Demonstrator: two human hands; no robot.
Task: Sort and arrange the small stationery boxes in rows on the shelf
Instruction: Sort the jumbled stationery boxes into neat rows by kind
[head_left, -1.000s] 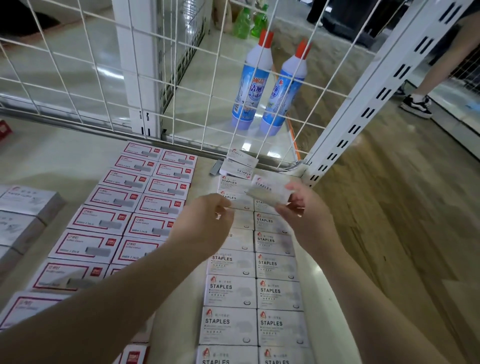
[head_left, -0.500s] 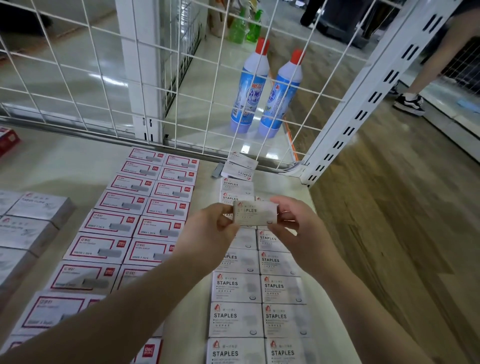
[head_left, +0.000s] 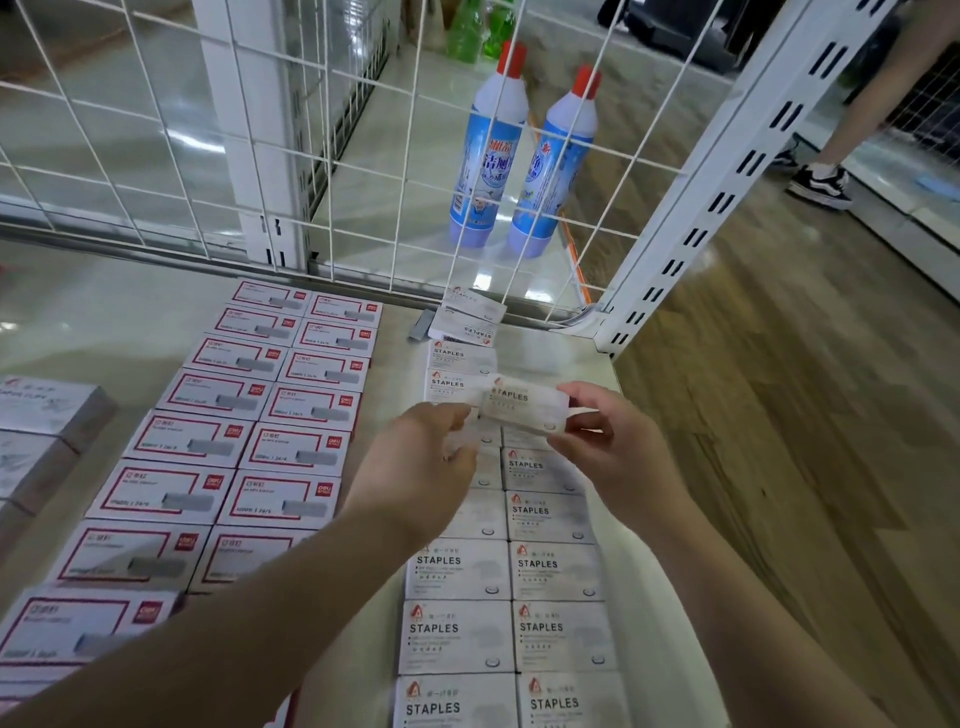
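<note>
1. Head view: both hands hold one staples box (head_left: 524, 408) in the air above the far end of the white staples rows (head_left: 506, 603) on the shelf (head_left: 119, 312).
2. The left hand (head_left: 415, 470) pinches its left end; the right hand (head_left: 605, 447) grasps its right end.
3. Red-framed boxes (head_left: 244, 431) lie in rows to the left.

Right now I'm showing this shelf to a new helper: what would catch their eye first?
Both hands, left hand and right hand, hold one white staples box above the right-hand rows of white boxes. To the left lie rows of red-framed boxes; behind the wire grid stand two blue bottles.
</note>
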